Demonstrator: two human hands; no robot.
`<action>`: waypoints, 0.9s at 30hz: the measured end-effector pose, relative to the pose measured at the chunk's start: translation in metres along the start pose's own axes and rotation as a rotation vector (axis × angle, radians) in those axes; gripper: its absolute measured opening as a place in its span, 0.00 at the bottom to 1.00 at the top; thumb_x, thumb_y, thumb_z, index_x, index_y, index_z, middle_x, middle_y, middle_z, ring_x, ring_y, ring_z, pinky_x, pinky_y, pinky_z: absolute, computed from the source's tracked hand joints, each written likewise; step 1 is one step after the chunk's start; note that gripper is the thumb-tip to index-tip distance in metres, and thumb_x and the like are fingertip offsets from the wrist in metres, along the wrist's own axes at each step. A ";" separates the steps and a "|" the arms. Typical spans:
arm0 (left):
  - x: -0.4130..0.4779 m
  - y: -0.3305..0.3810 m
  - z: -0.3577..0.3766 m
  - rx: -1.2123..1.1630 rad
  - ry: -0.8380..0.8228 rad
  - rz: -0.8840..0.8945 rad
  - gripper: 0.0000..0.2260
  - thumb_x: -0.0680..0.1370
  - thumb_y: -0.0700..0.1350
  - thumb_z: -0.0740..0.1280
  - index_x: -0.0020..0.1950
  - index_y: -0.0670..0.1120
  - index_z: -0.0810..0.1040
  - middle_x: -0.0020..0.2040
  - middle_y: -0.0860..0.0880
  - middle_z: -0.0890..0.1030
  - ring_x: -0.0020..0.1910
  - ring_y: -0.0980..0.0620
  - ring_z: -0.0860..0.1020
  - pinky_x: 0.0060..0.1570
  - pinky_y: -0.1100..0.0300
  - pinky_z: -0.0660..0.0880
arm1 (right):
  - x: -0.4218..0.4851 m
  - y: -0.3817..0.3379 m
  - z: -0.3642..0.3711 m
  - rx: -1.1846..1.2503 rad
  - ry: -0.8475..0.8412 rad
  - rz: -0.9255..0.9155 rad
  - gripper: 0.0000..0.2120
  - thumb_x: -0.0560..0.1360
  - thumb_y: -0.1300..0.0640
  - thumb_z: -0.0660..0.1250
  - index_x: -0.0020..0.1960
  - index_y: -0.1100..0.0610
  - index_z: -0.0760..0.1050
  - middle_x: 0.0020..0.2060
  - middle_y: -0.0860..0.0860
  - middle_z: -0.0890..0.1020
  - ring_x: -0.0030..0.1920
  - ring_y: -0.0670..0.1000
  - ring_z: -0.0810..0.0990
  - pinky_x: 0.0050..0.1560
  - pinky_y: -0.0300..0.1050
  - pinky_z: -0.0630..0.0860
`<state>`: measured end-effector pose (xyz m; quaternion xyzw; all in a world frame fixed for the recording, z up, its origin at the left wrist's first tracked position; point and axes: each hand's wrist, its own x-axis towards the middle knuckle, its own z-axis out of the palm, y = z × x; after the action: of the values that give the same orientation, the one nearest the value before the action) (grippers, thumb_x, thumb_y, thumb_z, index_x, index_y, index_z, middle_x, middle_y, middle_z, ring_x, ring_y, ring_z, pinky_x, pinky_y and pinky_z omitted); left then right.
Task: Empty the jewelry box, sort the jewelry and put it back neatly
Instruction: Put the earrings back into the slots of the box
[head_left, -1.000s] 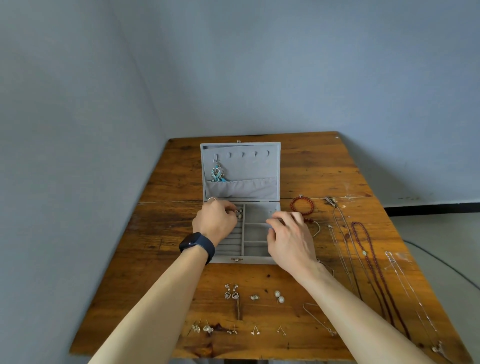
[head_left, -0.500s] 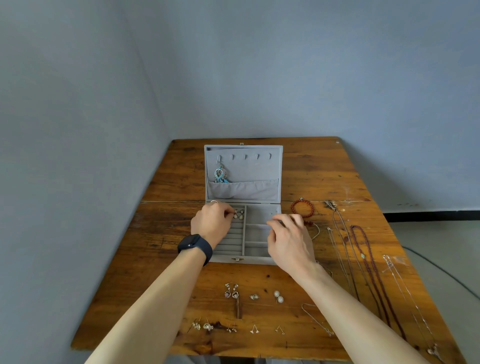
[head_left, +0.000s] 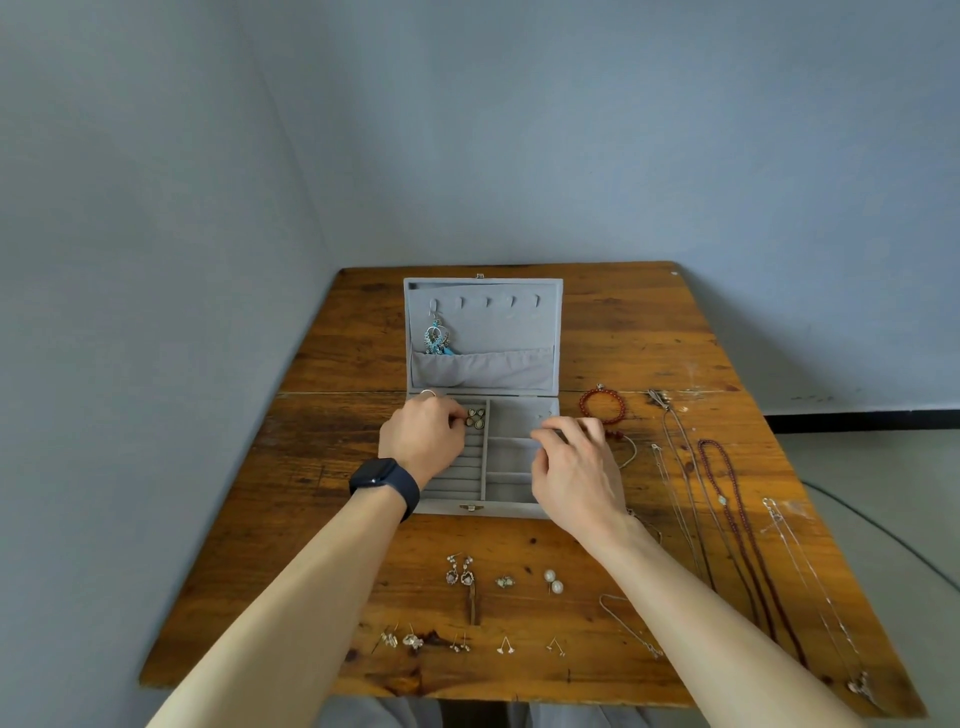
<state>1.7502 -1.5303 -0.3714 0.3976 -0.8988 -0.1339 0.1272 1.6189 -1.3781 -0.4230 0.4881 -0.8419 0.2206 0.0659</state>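
Note:
The grey jewelry box (head_left: 519, 512) stands open mid-table, its lid upright with turquoise earrings (head_left: 436, 338) hanging from the leftmost hook. My left hand (head_left: 423, 434), with a dark watch on its wrist, lies over the ring rolls. Its curled fingertips pinch a small pair of dark-and-gold earrings (head_left: 475, 417) at the top of the rolls. Loosely bent fingers of my right hand (head_left: 571, 467) rest on the right-hand compartments, which look empty where they show.
On the wooden table (head_left: 311, 467), a red bead bracelet (head_left: 602, 405) lies right of the box, with several long necklaces (head_left: 727, 519) beyond it. Drop earrings (head_left: 460, 574), pearl earrings (head_left: 553, 582), small studs (head_left: 415, 640) and a thin chain (head_left: 628, 626) lie near the front edge.
Both hands stay at the box almost unmoved. The view shifts slightly.

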 end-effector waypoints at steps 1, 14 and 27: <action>-0.001 -0.001 0.000 0.001 -0.004 0.000 0.11 0.81 0.46 0.64 0.59 0.52 0.84 0.58 0.51 0.81 0.53 0.48 0.80 0.46 0.56 0.79 | 0.000 0.000 0.000 0.004 0.004 0.003 0.14 0.76 0.57 0.66 0.61 0.56 0.82 0.59 0.50 0.80 0.59 0.54 0.73 0.57 0.47 0.76; -0.019 -0.007 -0.018 -0.049 -0.080 0.046 0.16 0.81 0.45 0.63 0.68 0.52 0.77 0.64 0.49 0.78 0.58 0.49 0.79 0.50 0.54 0.79 | 0.001 -0.003 -0.018 0.019 -0.089 -0.038 0.16 0.79 0.52 0.63 0.65 0.53 0.78 0.62 0.48 0.79 0.62 0.52 0.71 0.61 0.50 0.74; -0.153 -0.034 -0.016 -0.291 0.093 -0.004 0.11 0.79 0.49 0.66 0.60 0.59 0.79 0.57 0.60 0.78 0.58 0.61 0.75 0.54 0.60 0.77 | -0.092 -0.054 -0.033 0.216 -0.127 -0.075 0.11 0.77 0.46 0.68 0.58 0.44 0.81 0.51 0.39 0.81 0.55 0.45 0.73 0.52 0.38 0.72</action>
<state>1.8784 -1.4403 -0.3873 0.3824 -0.8623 -0.2444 0.2248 1.7087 -1.3139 -0.4064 0.5365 -0.7968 0.2762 -0.0323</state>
